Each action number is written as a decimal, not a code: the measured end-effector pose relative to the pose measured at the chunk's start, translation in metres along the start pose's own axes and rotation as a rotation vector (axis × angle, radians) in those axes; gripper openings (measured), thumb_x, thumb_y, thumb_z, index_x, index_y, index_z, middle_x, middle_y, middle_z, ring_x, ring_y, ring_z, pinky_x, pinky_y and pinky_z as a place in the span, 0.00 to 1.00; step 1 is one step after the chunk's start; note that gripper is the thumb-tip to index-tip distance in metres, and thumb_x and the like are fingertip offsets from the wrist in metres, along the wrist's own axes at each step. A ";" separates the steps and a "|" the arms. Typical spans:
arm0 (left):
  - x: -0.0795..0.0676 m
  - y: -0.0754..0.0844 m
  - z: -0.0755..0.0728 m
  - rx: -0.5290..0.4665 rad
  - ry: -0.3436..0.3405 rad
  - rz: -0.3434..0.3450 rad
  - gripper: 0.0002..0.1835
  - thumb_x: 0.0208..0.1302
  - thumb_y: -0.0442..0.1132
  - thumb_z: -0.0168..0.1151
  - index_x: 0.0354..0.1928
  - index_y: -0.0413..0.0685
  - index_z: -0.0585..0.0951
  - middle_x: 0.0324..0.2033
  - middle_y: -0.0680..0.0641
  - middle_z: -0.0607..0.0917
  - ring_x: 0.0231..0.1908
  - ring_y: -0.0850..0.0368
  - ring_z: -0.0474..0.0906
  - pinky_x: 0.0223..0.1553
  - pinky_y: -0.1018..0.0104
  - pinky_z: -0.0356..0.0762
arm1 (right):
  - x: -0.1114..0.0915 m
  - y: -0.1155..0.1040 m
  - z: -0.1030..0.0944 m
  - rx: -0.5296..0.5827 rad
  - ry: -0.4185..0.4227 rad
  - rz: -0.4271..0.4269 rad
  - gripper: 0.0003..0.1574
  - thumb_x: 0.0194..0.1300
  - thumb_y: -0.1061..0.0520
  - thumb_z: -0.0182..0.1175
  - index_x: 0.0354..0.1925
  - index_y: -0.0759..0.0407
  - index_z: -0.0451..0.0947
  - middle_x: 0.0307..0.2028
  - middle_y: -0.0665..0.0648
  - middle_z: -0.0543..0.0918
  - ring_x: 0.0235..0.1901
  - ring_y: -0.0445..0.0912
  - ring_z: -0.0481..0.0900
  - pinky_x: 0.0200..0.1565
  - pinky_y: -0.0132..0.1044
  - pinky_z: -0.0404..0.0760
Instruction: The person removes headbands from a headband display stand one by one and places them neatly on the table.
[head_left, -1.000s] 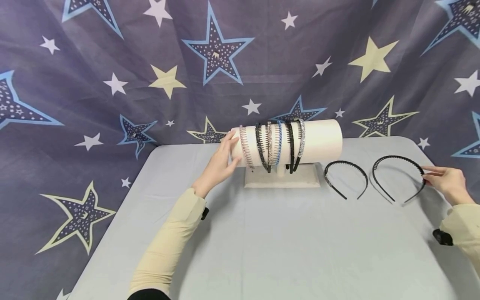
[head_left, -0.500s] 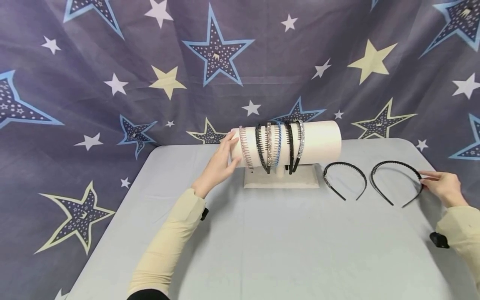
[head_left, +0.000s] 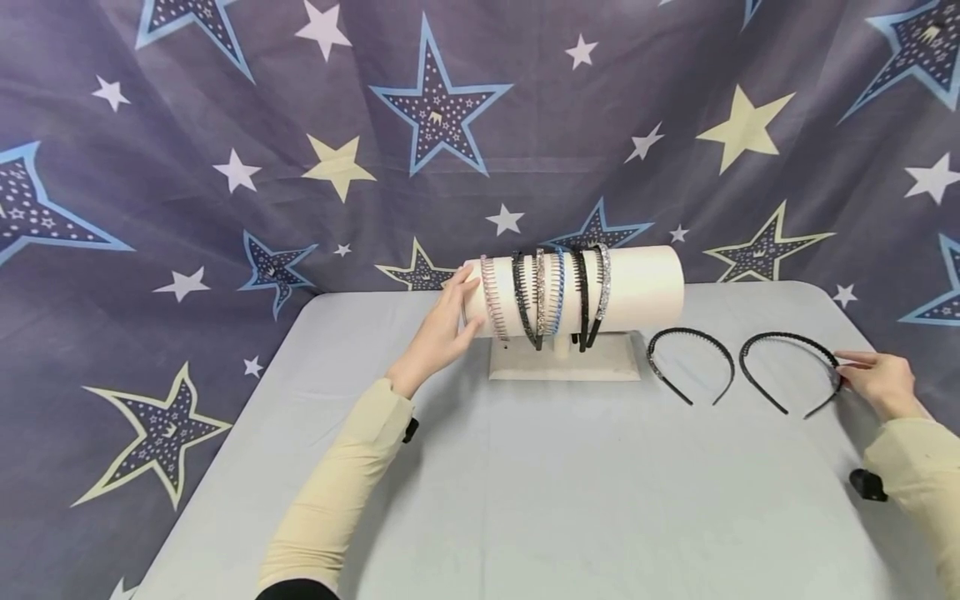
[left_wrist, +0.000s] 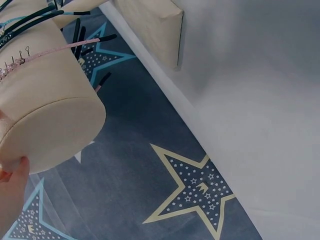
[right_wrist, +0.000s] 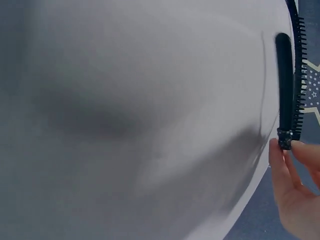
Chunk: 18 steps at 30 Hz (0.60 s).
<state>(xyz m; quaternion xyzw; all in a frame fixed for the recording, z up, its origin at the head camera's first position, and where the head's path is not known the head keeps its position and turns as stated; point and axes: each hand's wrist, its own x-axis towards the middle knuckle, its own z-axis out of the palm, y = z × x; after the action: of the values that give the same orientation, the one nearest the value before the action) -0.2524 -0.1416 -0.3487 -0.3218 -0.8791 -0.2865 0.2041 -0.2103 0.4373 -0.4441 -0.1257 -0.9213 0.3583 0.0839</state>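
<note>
A cream roll-shaped headband display stand (head_left: pixel 645 287) carries several headbands, among them a pink one (head_left: pixel 492 296), a blue one (head_left: pixel 558 292) and a silver sparkly one (head_left: pixel 604 283). My left hand (head_left: pixel 435 333) holds the roll's left end, its thumb against the end in the left wrist view. At the right, my right hand (head_left: pixel 881 382) pinches the side of a black toothed headband (head_left: pixel 787 336) between thumb and fingers. In the right wrist view, sparkly trim (right_wrist: pixel 285 137) shows on that headband beside my fingertips. Its open ends point toward me.
Between the stand's base (head_left: pixel 562 367) and the held headband lies another black headband (head_left: pixel 693 332) with a sparkly side. All stand on a table under a pale grey cloth (head_left: pixel 570 492). A dark star-patterned curtain (head_left: pixel 525 108) hangs behind the table.
My right hand has come slightly nearer and to the left with the black headband, which now sits lower beside the other loose one. My left hand stays on the roll's end.
</note>
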 end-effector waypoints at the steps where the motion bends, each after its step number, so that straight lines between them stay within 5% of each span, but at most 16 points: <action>1: 0.000 0.000 0.000 -0.001 -0.001 -0.001 0.27 0.56 0.32 0.56 0.58 0.31 0.61 0.64 0.38 0.55 0.64 0.43 0.48 0.65 0.60 0.48 | -0.001 -0.001 0.001 -0.018 -0.004 -0.022 0.14 0.54 0.63 0.52 0.39 0.58 0.80 0.11 0.38 0.77 0.13 0.24 0.67 0.22 0.23 0.71; 3: 0.000 0.000 -0.001 0.002 -0.002 -0.002 0.27 0.56 0.32 0.56 0.58 0.31 0.61 0.64 0.38 0.55 0.64 0.43 0.48 0.65 0.61 0.48 | -0.002 -0.003 0.002 -0.084 -0.004 -0.081 0.21 0.55 0.63 0.52 0.44 0.77 0.72 0.16 0.54 0.81 0.14 0.23 0.66 0.28 0.29 0.73; 7: -0.001 -0.002 -0.001 0.008 0.004 -0.003 0.27 0.56 0.32 0.56 0.58 0.32 0.61 0.64 0.39 0.55 0.65 0.44 0.48 0.65 0.61 0.48 | -0.005 -0.011 0.007 -0.154 0.013 -0.176 0.22 0.55 0.63 0.51 0.44 0.81 0.69 0.31 0.76 0.77 0.19 0.43 0.76 0.45 0.58 0.63; 9: -0.001 -0.003 -0.001 0.012 0.006 -0.003 0.27 0.56 0.32 0.56 0.58 0.32 0.61 0.64 0.39 0.55 0.65 0.45 0.48 0.65 0.61 0.49 | -0.006 -0.017 0.009 -0.160 0.028 -0.206 0.22 0.56 0.62 0.52 0.44 0.80 0.69 0.34 0.78 0.76 0.20 0.42 0.75 0.43 0.59 0.63; 11: -0.002 -0.003 -0.001 0.012 0.003 -0.001 0.27 0.56 0.32 0.56 0.58 0.32 0.61 0.64 0.39 0.55 0.65 0.45 0.48 0.65 0.61 0.48 | -0.009 -0.027 0.011 -0.135 0.036 -0.228 0.22 0.57 0.61 0.51 0.45 0.80 0.69 0.36 0.78 0.75 0.20 0.37 0.74 0.43 0.47 0.70; 14: -0.002 -0.002 0.000 0.009 -0.006 -0.002 0.27 0.57 0.32 0.55 0.58 0.32 0.61 0.64 0.39 0.55 0.65 0.46 0.47 0.65 0.61 0.48 | -0.014 -0.048 0.015 -0.110 0.069 -0.284 0.22 0.58 0.61 0.52 0.46 0.78 0.70 0.37 0.78 0.75 0.22 0.15 0.57 0.25 0.25 0.69; 18: -0.001 -0.001 0.001 0.004 0.006 0.006 0.27 0.56 0.32 0.56 0.58 0.32 0.61 0.64 0.39 0.55 0.65 0.46 0.47 0.65 0.62 0.48 | -0.024 -0.086 0.021 -0.055 0.126 -0.364 0.21 0.59 0.60 0.52 0.47 0.74 0.72 0.37 0.76 0.77 0.24 0.11 0.55 0.23 0.16 0.64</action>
<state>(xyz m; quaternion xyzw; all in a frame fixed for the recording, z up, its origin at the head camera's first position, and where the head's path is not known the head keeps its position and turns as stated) -0.2525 -0.1418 -0.3502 -0.3232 -0.8781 -0.2850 0.2082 -0.2071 0.3558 -0.4023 0.0186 -0.9313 0.3031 0.2013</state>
